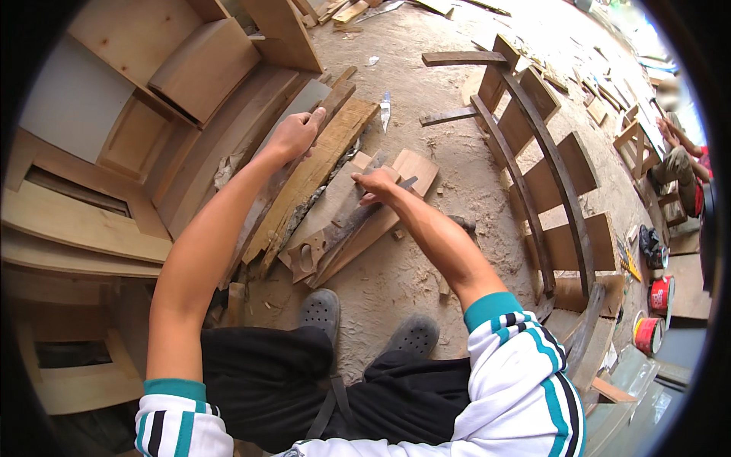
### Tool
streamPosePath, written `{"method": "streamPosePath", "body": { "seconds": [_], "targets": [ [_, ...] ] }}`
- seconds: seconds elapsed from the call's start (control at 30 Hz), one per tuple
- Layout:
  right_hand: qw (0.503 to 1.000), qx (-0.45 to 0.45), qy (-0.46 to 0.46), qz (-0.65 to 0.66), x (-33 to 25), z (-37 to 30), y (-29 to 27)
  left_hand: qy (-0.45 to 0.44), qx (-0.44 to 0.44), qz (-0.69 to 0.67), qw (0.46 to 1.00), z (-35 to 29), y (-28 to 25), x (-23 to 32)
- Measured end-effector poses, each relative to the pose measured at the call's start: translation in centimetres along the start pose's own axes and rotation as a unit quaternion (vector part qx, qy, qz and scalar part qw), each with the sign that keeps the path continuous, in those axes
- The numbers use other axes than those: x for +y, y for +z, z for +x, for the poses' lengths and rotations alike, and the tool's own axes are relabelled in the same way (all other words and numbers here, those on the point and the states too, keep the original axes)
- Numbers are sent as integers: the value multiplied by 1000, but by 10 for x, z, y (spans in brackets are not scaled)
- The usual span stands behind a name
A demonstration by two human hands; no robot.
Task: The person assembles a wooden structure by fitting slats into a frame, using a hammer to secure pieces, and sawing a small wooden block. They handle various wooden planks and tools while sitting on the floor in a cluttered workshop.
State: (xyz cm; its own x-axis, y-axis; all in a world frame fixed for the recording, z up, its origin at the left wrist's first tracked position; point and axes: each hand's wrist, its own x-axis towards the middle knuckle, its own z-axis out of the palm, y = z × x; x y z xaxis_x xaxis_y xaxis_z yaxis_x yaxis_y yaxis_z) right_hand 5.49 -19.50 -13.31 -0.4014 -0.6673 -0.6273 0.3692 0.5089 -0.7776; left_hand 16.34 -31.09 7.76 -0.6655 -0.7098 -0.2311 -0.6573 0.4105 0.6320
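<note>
Wooden boards lie on a sawdust-strewn floor, where the left hand [293, 135] presses down, fingers curled over the edge of a long rough plank [316, 171]. Just to its right, the right hand [377, 184] closes its fingers on a small pale board [396, 177] — a handsaw [335, 236] lies beneath it, handle toward the person's grey clogs [320, 308]. Well off to the right — two red tins [655, 316], contents unclear, beside a curved slatted frame [548, 183].
</note>
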Motion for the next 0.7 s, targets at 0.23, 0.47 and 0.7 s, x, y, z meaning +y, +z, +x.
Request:
{"method": "streamPosePath", "body": {
  "seconds": [0.23,0.47,0.7],
  "targets": [
    [999,25,-37,-28,-24,16,-3,8,-13,10,1000,4,4,3],
    [901,63,-274,331,-116,-34,-70,138,-57,79,986,35,33,86],
    [859,202,-335,331,-137,-99,-151,189,-102,131,968,46,71,159]
  ]
}}
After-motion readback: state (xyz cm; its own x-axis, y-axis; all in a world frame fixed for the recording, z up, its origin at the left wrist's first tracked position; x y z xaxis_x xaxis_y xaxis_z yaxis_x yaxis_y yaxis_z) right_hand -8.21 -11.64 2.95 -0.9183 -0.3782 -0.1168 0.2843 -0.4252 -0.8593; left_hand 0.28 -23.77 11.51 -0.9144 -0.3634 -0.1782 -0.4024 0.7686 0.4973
